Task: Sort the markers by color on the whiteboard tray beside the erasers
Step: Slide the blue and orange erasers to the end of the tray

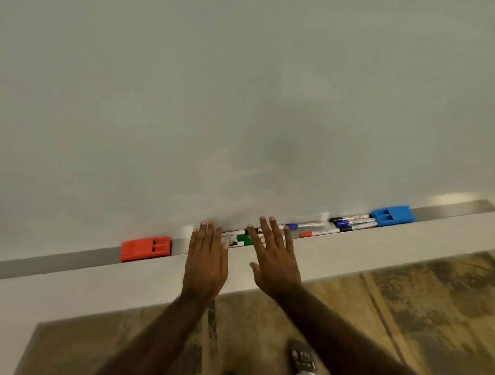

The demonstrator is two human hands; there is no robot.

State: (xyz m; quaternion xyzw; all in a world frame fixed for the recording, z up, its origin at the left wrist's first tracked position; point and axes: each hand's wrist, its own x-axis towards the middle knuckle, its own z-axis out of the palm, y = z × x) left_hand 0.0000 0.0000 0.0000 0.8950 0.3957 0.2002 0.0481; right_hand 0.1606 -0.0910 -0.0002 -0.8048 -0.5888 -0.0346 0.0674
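Markers are lying along the whiteboard tray (70, 258), between a red eraser (145, 249) and a blue eraser (392, 215). Left hand (206, 260) and right hand (274, 258) are hovering flat over the tray, fingers spread, neither gripping anything. Green-capped markers (244, 240) are showing in the gap between the two hands. Just beyond the right hand's fingertips, a blue marker (305, 225) and a red marker (319, 232) are resting; farther that way, a cluster of black and blue markers (353, 222) is touching the blue eraser.
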